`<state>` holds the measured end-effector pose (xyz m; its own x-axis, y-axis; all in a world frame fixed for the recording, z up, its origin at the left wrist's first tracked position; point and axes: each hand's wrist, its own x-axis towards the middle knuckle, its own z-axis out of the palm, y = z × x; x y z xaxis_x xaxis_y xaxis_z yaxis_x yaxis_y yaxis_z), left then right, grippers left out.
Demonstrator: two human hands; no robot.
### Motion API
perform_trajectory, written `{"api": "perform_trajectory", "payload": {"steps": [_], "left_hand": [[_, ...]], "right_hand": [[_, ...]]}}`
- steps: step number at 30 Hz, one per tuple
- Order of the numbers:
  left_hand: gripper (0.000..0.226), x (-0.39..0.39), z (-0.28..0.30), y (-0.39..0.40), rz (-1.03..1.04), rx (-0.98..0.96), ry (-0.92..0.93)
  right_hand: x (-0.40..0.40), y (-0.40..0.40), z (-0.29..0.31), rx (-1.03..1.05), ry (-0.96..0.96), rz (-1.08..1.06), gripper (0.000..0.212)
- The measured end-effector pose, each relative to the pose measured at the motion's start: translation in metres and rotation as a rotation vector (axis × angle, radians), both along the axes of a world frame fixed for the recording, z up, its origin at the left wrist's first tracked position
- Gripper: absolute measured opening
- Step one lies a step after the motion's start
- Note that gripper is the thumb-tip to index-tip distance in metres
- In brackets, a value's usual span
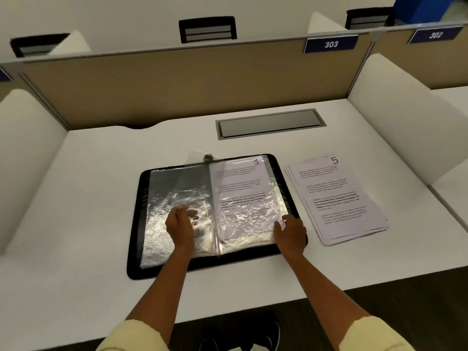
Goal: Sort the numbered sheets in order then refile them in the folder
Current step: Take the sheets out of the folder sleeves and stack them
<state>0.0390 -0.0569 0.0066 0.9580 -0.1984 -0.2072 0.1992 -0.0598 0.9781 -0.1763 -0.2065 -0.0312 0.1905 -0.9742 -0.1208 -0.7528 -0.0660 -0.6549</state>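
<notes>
Black folder (134, 224) lies open on the white desk (76, 224), plastic sleeves spread both ways. Sheet marked 1 (240, 183) sits inside the right-hand sleeve, number at its 1 o'clock corner. Left hand (181, 224) rests flat on the crinkled left sleeve (174, 188) near the spine, fingers loosely spread, gripping nothing. Right hand (291, 230) sits at the 5 o'clock corner of the right sleeve, fingertips at the sleeve edge; cannot tell if it pinches it. Loose stack of sheets (339, 198), top one marked 5, lies just beside the folder at 3 o'clock, apart from it. Grey cable hatch (269, 124) at 12 o'clock, tan partition (164, 82) behind, sign 303 (331, 43) on top. White side dividers (395, 117) flank the desk.
</notes>
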Motion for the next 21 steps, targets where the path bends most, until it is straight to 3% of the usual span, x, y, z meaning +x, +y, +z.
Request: {"api": "perform_trajectory", "payload": {"steps": [5, 8, 11, 15, 21], "left_hand": [[0.021, 0.026, -0.003, 0.037, 0.121, -0.14, 0.262], [0.043, 0.036, -0.004, 0.056, 0.189, -0.179, 0.392], [0.04, 0.041, 0.004, 0.072, 0.231, -0.133, 0.362], [0.016, 0.057, -0.001, 0.095, 0.139, -0.061, 0.348], [0.006, 0.071, -0.005, 0.118, -0.005, 0.325, 0.113]], "right_hand": [[0.005, 0.008, 0.0, -0.014, 0.013, -0.041, 0.04], [0.006, 0.011, 0.0, -0.023, -0.01, -0.085, 0.037], [0.007, 0.015, 0.002, -0.035, -0.051, -0.122, 0.033], [0.01, 0.018, 0.001, -0.018, -0.107, -0.208, 0.027], [0.016, 0.026, 0.006, -0.055, -0.132, -0.248, 0.016]]}}
